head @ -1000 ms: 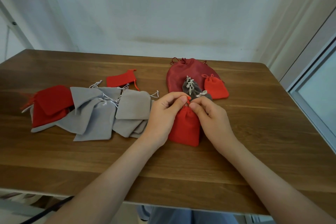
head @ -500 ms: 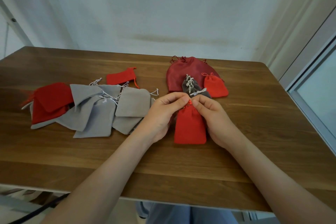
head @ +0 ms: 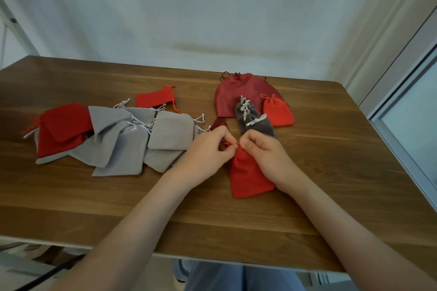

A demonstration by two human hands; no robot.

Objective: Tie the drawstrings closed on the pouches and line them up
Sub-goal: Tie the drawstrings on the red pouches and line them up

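Head view: I look down on a wooden table (head: 331, 172) with both hands close together in the middle.
Red pouch: the red pouch (head: 248, 172) lies flat on the table near the front edge, its neck pointing away from me and squeezed thin.
Left hand: my left hand (head: 208, 151) has its fingers curled, and the thumb and first finger pinch the drawstring (head: 233, 145) at the neck.
Right hand: my right hand (head: 267, 153) is curled the same way and pinches the string from the other side. Its heel rests on the pouch.
Why held so: I think the two pinches sit this close so the knot can be made small, and the pouch stays down so it cannot slide.
Done pouches: two tied grey pouches (head: 254, 120) and a small tied red pouch (head: 277, 111) lie on a big dark red pouch (head: 236, 92), just behind my hands, so the next one goes there quickly.
Waiting pile: the grey pile (head: 123, 144) and loose red pouches (head: 61, 127) lie to the left, flat and untied.
How far: my guess is that a lot is left to tie.
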